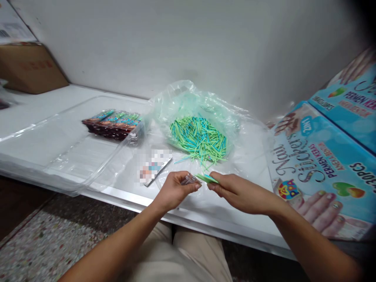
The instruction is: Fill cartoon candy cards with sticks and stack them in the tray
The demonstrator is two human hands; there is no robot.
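In front of me, near the table's front edge, my left hand (179, 188) pinches a small clear plastic piece (190, 179), perhaps a wrapper; its exact kind is not plain. My right hand (232, 190) is closed on a few thin green sticks (207, 178), whose tips point left and nearly meet that clear piece. Just behind both hands lies a heap of green and blue sticks (199, 137), spilling from an open clear plastic bag (188, 92). A phone-like flat item (154, 166), its face blurred out, rests on the table left of the heap.
Stacked brown-and-blue packets (113, 123) sit on a clear plastic tray or sheet (73, 156) at left. Blue printed boxes (323, 164) stand at the right side. A cardboard box (31, 68) is at the far left, against the white wall (164, 43).
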